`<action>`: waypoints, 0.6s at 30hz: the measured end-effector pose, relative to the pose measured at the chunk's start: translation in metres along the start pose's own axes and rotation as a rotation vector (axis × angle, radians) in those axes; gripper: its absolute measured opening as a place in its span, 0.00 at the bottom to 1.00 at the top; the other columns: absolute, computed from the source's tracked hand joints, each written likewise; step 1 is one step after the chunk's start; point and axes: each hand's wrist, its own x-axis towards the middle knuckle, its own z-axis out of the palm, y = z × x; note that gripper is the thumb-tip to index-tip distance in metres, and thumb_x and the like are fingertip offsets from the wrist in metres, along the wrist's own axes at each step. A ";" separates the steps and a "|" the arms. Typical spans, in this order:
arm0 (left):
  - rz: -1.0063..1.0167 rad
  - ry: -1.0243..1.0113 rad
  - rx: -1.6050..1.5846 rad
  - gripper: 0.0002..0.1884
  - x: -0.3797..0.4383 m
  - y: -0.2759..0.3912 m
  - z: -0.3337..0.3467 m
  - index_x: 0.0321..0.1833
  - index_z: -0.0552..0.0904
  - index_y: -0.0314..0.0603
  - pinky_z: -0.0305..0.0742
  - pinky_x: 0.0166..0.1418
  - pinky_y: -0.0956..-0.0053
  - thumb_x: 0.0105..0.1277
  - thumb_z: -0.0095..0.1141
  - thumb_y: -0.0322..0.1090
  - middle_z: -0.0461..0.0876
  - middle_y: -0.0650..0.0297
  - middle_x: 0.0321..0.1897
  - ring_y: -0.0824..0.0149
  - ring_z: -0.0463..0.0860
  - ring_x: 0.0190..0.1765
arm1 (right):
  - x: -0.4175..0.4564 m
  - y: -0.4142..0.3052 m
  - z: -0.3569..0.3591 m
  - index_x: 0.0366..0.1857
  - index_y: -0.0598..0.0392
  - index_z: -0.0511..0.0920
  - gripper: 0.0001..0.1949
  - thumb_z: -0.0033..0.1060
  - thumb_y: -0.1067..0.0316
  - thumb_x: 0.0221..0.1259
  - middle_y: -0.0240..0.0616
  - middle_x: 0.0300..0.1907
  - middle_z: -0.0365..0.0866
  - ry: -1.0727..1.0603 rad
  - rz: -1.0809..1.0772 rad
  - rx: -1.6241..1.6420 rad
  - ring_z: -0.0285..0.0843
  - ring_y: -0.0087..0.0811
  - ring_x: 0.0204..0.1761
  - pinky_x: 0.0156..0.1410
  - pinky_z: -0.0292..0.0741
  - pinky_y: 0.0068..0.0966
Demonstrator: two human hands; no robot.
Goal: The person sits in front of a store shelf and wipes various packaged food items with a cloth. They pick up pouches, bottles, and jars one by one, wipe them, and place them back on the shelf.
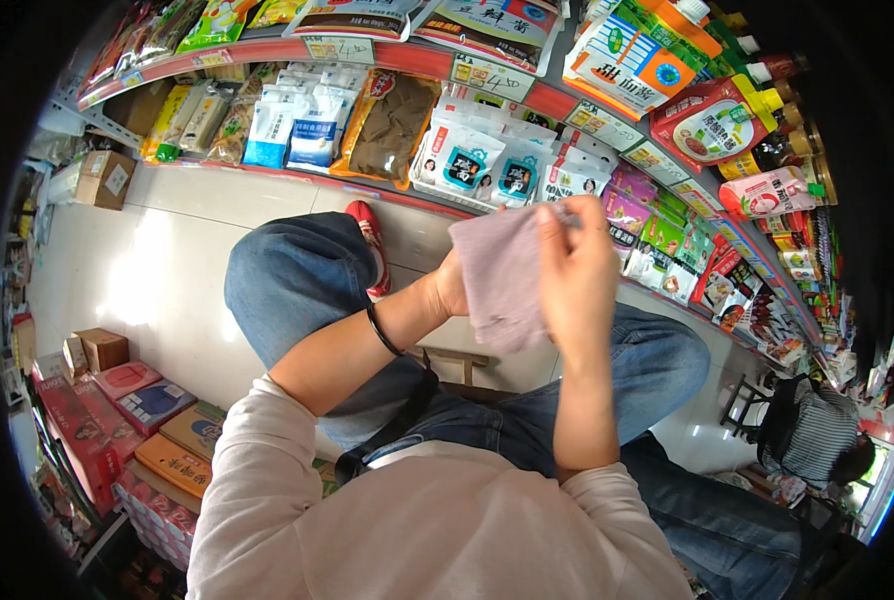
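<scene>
A mauve cloth (503, 277) hangs folded between my two hands, above my lap and before the lower shelf. My left hand (453, 281) grips it from the left side, with most of the fingers hidden behind the fabric. At its upper right corner, the thumb and fingers of my right hand (578, 259) pinch the cloth. Just beyond my hands, white pouches with teal print (484, 161) stand in a white basket on the bottom shelf. Purple pouches (627, 199) are close past my right hand.
Sauce pouches (615, 60) line the upper shelf, whose red edge carries price tags (492, 76). Stacked cartons (180, 457) lie on the floor at left, and a cardboard box (105, 180) is farther up. A wooden stool (454, 364) shows between my legs. Another person (811, 431) is at far right.
</scene>
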 end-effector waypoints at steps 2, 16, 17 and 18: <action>0.036 0.235 0.133 0.39 0.004 -0.006 0.016 0.78 0.65 0.47 0.65 0.77 0.54 0.76 0.38 0.68 0.69 0.57 0.75 0.56 0.72 0.74 | 0.015 0.014 -0.018 0.44 0.57 0.73 0.10 0.61 0.62 0.75 0.41 0.21 0.78 0.017 0.045 0.073 0.71 0.26 0.21 0.28 0.67 0.32; 0.159 0.344 0.693 0.45 0.011 -0.009 0.029 0.79 0.63 0.44 0.71 0.70 0.60 0.68 0.55 0.69 0.72 0.57 0.70 0.62 0.74 0.69 | 0.002 0.088 -0.012 0.49 0.57 0.78 0.08 0.59 0.65 0.75 0.38 0.48 0.83 0.189 -0.026 0.163 0.81 0.32 0.47 0.52 0.78 0.32; 0.147 0.357 0.858 0.44 0.012 -0.010 0.027 0.78 0.63 0.43 0.72 0.68 0.61 0.69 0.59 0.65 0.73 0.57 0.69 0.64 0.75 0.67 | 0.001 0.102 -0.004 0.50 0.56 0.79 0.10 0.58 0.62 0.77 0.37 0.49 0.83 0.123 -0.012 0.284 0.81 0.31 0.48 0.53 0.78 0.31; 0.062 0.494 0.972 0.40 0.014 -0.011 0.033 0.79 0.61 0.40 0.70 0.72 0.60 0.70 0.65 0.48 0.72 0.58 0.68 0.64 0.76 0.64 | 0.001 0.108 0.003 0.53 0.58 0.79 0.16 0.55 0.54 0.79 0.36 0.51 0.83 0.075 -0.010 0.379 0.80 0.29 0.52 0.58 0.75 0.28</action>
